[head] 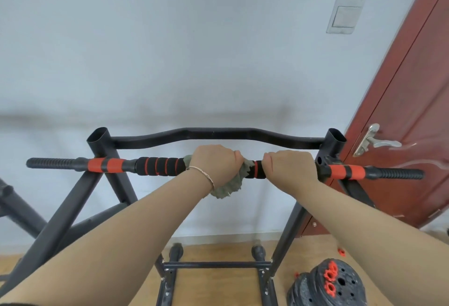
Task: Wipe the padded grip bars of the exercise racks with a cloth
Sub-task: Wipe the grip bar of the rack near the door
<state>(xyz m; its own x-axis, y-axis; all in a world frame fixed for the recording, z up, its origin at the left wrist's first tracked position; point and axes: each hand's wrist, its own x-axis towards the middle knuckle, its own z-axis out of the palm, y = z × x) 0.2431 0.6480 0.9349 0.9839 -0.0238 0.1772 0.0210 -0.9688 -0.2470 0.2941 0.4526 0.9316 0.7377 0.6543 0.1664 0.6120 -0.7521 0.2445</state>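
Nearest: two bare forearms, reaching forward. Low right, on the wooden floor: a stack of black weight plates with orange collars.

Next, the left hand: closed in a full fist over a grey-green cloth wrapped round the padded grip bar, loose end hanging below the wrist. Thin bracelet on that wrist. Then the right hand: curled bare round the same bar, no cloth under it, just beside the left, with a short stretch of foam showing between.

Bar position: directly ahead, under both hands, mounted across the black rack. Long axis: left to right across the view, ends projecting past both uprights. Neither hand nearer; left near centre, right close to the right upright. Exposed black-and-orange foam mostly to the left of the cloth.

Judged next move: slide the cloth along the axis, leftward over the exposed foam; keep the right hand as brace.

Containers: none in view. Open tube tops of the uprights dark inside; contents not discernible.

Beyond: curved rear crossbar, pale wall, switch plate, red-brown door with metal lever handle.
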